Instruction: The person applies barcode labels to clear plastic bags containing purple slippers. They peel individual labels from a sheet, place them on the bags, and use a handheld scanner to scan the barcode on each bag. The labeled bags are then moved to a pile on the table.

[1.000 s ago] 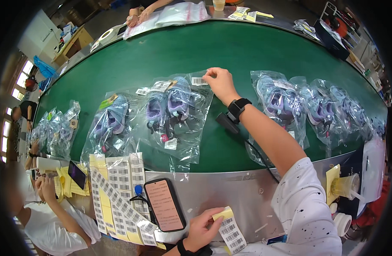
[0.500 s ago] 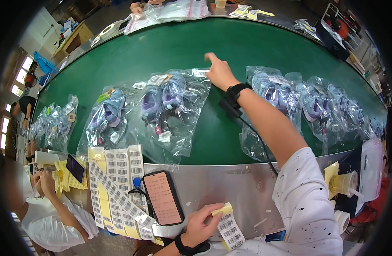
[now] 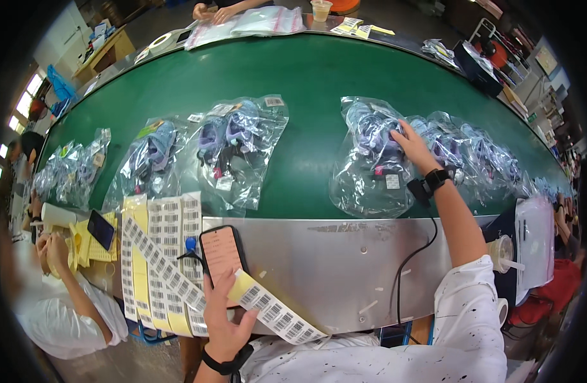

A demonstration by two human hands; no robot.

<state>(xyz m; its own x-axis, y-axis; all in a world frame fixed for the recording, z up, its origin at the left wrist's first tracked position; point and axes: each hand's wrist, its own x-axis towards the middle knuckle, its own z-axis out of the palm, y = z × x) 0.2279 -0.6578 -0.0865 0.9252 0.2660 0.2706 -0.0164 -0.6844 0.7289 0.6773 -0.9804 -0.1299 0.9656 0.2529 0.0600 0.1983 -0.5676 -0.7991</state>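
Observation:
My right hand [image 3: 415, 145] is closed at the right edge of a clear bag holding a pair of blue and purple shoes [image 3: 369, 135], thumb and fingers against the plastic. Low in front of me, my left hand [image 3: 222, 319] holds a yellow-backed strip of white barcode labels [image 3: 277, 311] by its upper end. Its fingers overlap the lower edge of a phone [image 3: 222, 250] with a lit screen. Left of the gap on the green surface lies another bagged pair [image 3: 233, 131], with a small white barcode label on its upper right corner.
More bagged shoes [image 3: 154, 148] lie to the left, and several [image 3: 475, 150] crowd the right. Label sheets [image 3: 162, 255] cover the left of the metal ledge [image 3: 344, 255]. A black cable runs from my right wrist. A drink cup [image 3: 500, 252] stands right; people work left and opposite.
My right hand has moved right and nearer, from the left bag's corner label to the right bag. My left hand and its label strip have shifted left, over the phone's lower edge.

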